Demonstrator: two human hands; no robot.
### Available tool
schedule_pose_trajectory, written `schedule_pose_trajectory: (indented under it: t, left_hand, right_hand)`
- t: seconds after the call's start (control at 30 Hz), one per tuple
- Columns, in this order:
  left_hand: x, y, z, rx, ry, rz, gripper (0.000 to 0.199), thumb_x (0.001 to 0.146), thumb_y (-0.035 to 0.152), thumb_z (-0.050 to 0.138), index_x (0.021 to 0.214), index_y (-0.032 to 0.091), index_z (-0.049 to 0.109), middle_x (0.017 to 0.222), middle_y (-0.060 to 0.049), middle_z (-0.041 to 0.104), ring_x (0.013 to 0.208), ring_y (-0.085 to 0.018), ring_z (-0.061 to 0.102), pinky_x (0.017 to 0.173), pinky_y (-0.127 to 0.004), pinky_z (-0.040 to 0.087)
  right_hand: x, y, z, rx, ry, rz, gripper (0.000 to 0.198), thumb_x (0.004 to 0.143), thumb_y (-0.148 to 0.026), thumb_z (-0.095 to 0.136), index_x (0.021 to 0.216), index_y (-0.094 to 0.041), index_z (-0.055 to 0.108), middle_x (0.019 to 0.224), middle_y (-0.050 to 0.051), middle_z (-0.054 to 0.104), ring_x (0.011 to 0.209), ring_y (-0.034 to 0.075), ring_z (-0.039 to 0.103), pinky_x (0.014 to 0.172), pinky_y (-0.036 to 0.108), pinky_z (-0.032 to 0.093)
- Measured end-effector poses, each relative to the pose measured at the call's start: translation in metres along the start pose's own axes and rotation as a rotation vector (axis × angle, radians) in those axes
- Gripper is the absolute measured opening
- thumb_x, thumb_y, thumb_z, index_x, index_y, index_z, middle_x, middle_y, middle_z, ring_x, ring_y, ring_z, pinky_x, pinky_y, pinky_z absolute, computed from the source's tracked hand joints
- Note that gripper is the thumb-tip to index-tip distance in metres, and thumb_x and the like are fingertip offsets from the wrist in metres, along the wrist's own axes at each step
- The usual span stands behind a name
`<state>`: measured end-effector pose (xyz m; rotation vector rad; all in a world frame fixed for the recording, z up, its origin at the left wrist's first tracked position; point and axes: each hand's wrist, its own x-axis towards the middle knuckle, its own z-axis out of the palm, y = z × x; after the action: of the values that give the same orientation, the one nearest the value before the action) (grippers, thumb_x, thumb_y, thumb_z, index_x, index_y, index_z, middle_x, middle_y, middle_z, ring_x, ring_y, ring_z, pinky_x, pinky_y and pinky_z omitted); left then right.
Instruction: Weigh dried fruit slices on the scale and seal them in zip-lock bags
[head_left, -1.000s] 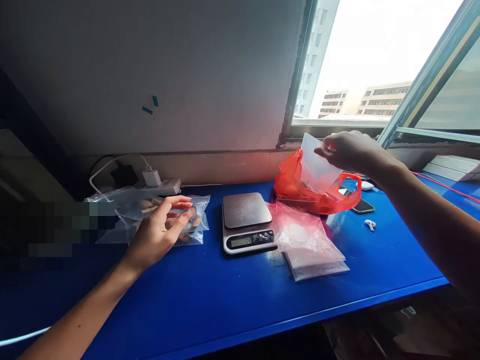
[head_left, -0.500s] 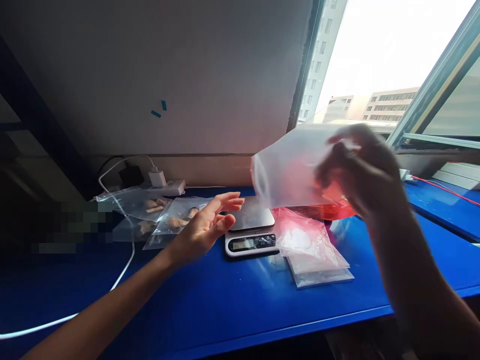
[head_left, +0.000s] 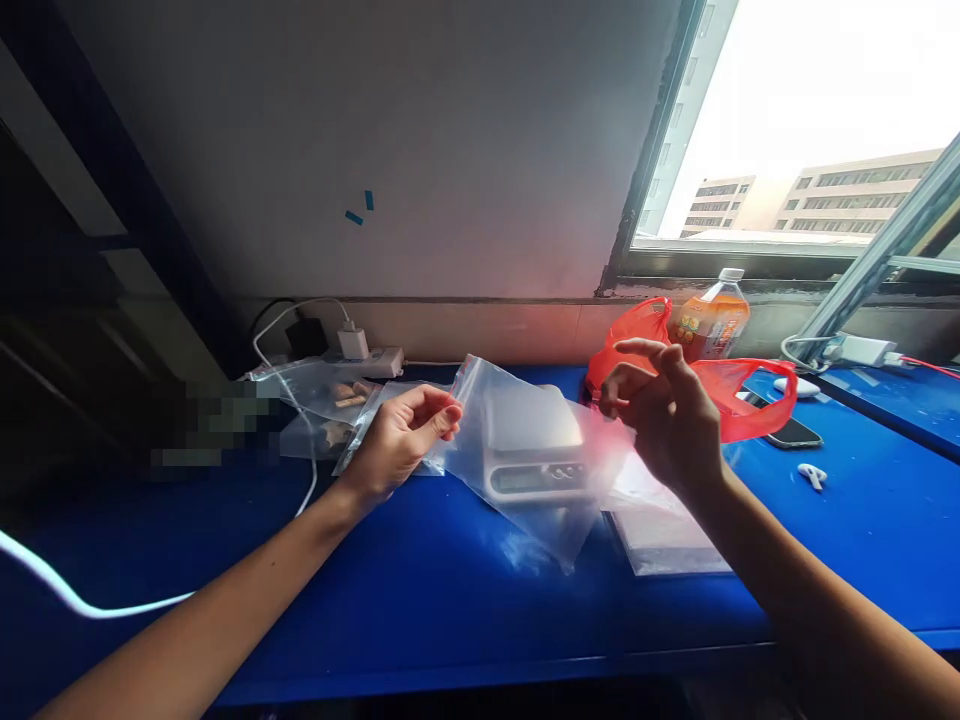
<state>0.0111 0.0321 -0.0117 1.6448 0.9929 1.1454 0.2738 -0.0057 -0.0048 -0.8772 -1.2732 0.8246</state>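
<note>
My left hand (head_left: pixel 409 435) pinches the edge of a clear zip-lock bag (head_left: pixel 480 430) near its top left corner. The bag hangs slanted in front of the kitchen scale (head_left: pixel 534 425), whose plate and display show through the plastic. My right hand (head_left: pixel 664 410) is raised to the right of the bag, fingers bent and apart, holding nothing. Behind it lies a red plastic carrier bag (head_left: pixel 757 405). Below it a stack of clear bags (head_left: pixel 667 540) rests on the blue table, partly hidden by the hand.
Filled clear bags (head_left: pixel 319 385) with brown pieces lie at the left by a white cable (head_left: pixel 307 490) and a power strip (head_left: pixel 386 362). On the right are a drink bottle (head_left: pixel 716 320), a phone (head_left: pixel 795 433), an earbud (head_left: pixel 812 476) and a charger (head_left: pixel 862 350).
The clear bag has passed from my right hand to my left and now hangs in front of the scale. My right hand has come down and let go. The view has turned right.
</note>
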Motion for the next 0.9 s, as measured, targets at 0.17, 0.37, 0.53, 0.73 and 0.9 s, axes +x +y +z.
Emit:
schedule_pose_trajectory:
  t: [0.17,0.37,0.53,0.73,0.9]
  left_hand:
    - [-0.018,0.012,0.01,0.105,-0.218,0.027,0.028,0.078,0.044,0.07,0.077,0.017,0.064,0.053,0.003,0.059,0.05,-0.012,0.054,0.052,-0.023,0.044]
    - [-0.025,0.003,0.022,0.14,-0.352,0.07,0.02,0.082,0.038,0.066,0.08,0.018,0.065,0.059,0.002,0.059,0.054,-0.013,0.058,0.053,-0.023,0.045]
    - [-0.024,0.005,0.022,0.195,-0.373,0.179,0.013,0.085,0.033,0.065,0.082,0.021,0.067,0.072,0.0,0.066,0.069,-0.015,0.06,0.068,-0.026,0.048]
    - [-0.021,0.001,0.021,0.251,-0.226,0.237,0.015,0.084,0.035,0.065,0.08,0.021,0.064,0.103,-0.005,0.063,0.099,-0.021,0.06,0.088,-0.032,0.049]
    - [-0.016,0.004,0.015,0.042,-0.125,-0.022,0.028,0.084,0.04,0.061,0.106,0.023,0.056,0.091,-0.002,0.065,0.082,-0.019,0.062,0.076,-0.032,0.049]
  right_hand:
    - [-0.005,-0.006,0.006,-0.205,-0.278,0.104,0.031,0.087,-0.052,0.055,0.085,-0.022,0.058,0.066,-0.001,0.055,0.062,0.014,0.052,0.059,0.028,0.041]
    - [-0.017,0.001,0.022,-0.36,-0.504,0.226,0.033,0.086,-0.052,0.057,0.075,-0.021,0.053,0.066,-0.002,0.052,0.06,0.012,0.046,0.052,0.024,0.035]
    - [-0.015,0.004,0.022,-0.384,-0.45,0.22,0.03,0.084,-0.051,0.06,0.083,-0.023,0.052,0.068,-0.003,0.05,0.062,0.013,0.046,0.053,0.025,0.033]
    - [-0.02,-0.005,0.021,-0.457,-0.527,0.18,0.038,0.088,-0.05,0.053,0.065,-0.02,0.049,0.063,-0.001,0.046,0.058,0.012,0.041,0.052,0.026,0.029]
    - [-0.017,-0.009,0.014,-0.384,-0.355,0.048,0.034,0.088,-0.043,0.054,0.065,-0.018,0.054,0.063,0.0,0.05,0.06,0.012,0.043,0.055,0.026,0.033]
